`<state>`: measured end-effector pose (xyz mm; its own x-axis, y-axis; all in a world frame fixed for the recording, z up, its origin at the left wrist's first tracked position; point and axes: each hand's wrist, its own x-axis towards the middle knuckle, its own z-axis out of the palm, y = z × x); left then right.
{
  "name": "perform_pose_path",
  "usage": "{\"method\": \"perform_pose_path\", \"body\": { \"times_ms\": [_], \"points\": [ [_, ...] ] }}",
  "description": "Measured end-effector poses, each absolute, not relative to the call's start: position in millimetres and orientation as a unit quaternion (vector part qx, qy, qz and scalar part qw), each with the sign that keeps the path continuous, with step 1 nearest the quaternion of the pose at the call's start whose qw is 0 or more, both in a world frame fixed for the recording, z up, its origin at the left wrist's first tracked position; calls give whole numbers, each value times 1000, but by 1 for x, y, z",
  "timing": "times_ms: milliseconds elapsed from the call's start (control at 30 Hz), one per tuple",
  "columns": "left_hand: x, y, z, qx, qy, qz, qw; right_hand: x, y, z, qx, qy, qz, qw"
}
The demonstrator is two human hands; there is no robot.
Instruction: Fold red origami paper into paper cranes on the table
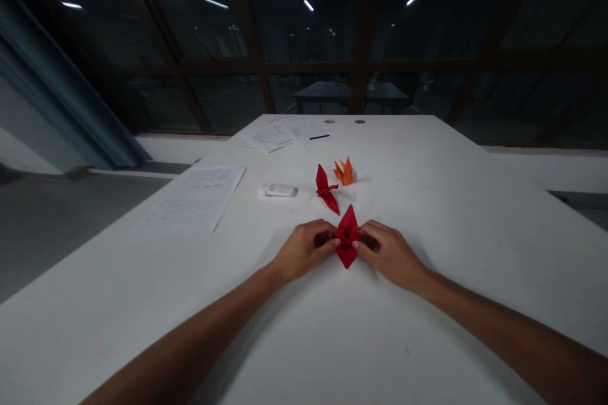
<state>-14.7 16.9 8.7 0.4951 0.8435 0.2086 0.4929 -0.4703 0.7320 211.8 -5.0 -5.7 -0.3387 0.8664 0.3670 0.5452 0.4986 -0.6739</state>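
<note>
Your left hand and right hand each pinch one side of the red folded paper between them. Keep both grips light and even, since thin folds probably crumple easily. Just beyond your hands lies a red paper crane; farther, an orange paper figure.

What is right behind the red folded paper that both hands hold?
Just behind the held red paper is a red paper crane; farther back, an orange folded paper. The tabletop directly underneath the held red paper is covered from view.
</note>
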Motion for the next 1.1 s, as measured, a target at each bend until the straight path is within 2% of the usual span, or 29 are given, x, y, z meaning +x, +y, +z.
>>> {"method": "perform_pose_path", "body": {
  "times_ms": [500,767,833,967,1100],
  "points": [
    [-14,18,6,798,404,297,335,211,-8,-6,-457,-765,273,362],
    [-21,26,3,714,421,360,428,217,-6,-12,-493,-724,288,386],
    [-27,30,5,713,433,372,408,217,-6,-12,-491,-728,288,382],
    [-45,38,9,744,491,340,299,218,-7,-11,-481,-741,290,368],
    [-57,47,7,746,517,328,262,219,-8,-11,-482,-749,286,353]
  ]
}}
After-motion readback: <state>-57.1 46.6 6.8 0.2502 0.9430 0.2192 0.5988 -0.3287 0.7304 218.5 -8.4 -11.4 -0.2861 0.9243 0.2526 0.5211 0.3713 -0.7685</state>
